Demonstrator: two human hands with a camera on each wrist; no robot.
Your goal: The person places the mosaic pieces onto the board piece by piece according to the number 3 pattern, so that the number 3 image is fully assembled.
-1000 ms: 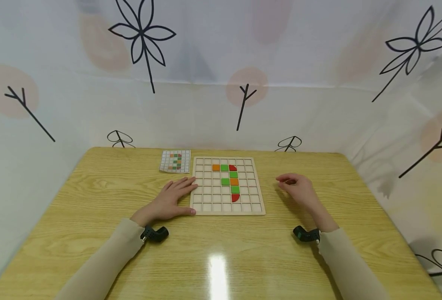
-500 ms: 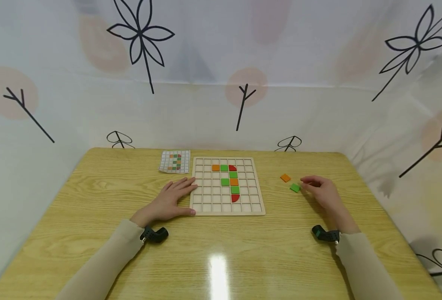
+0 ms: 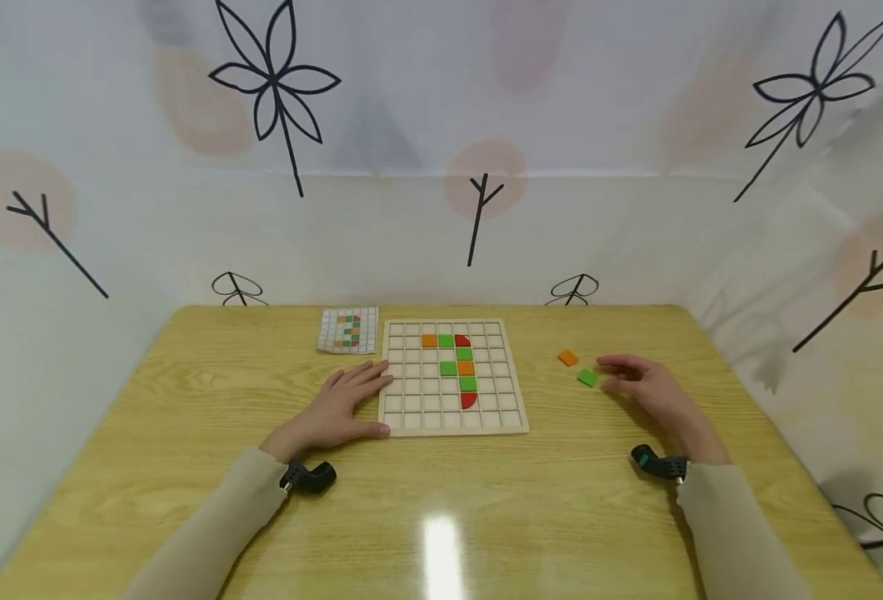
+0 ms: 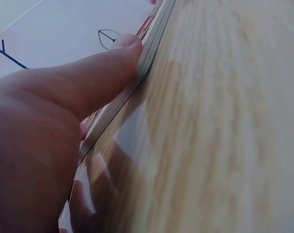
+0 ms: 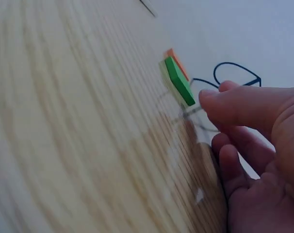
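Note:
My left hand (image 3: pixel 336 407) lies with spread fingers along the left edge of a wooden grid board (image 3: pixel 411 421); its thumb (image 4: pixel 110 63) touches the board's rim in the left wrist view. Orange and green square tiles and two red rounded tiles (image 3: pixel 469 401) sit in the board's cells. To the right of the board, an orange tile (image 3: pixel 568 357) and a green tile (image 3: pixel 587 377) lie loose on the table. Just right of the green tile is my right hand (image 3: pixel 655 396), fingers loosely bent. In the right wrist view a small gap separates its thumb (image 5: pixel 239 104) from the green tile (image 5: pixel 180 81).
A paper card (image 3: pixel 347 331) printed with a coloured grid pattern lies at the back left of the wooden table (image 3: pixel 321 550). Behind the table hangs a white cloth (image 3: pixel 381 242) with plant drawings. Each wrist wears a black camera (image 3: pixel 659 462).
My right hand has moved right, away from the board, and the loose orange and green tiles that it hid now show. My left hand stays on the board. The head view has tilted slightly up.

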